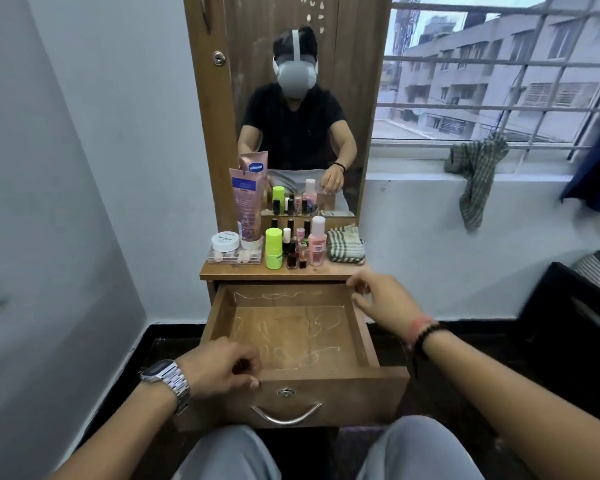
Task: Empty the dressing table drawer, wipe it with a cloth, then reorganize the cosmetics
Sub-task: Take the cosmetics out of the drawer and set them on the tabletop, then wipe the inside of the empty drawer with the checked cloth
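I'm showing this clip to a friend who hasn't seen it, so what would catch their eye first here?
Probably the pulled-out wooden drawer at centre, bare inside apart from pale scribble marks, with the left hand on its front edge. Next, the crowd of cosmetics on the tabletop above, beside a folded checked cloth. The right hand hovers near the drawer's right back corner.

1. Wall (84, 168): pale, plain, beyond the left hand (219, 368).
2. Mirror (291, 98): tall, wood-framed, straight ahead of both hands.
3. Window (499, 71): barred, daylit, above and beyond the right hand (385, 303); grey buildings outside.
4. Sill (413, 169): white, carrying a draped checked cloth (475, 174).
5. Floor (174, 332): dark, below the hands.
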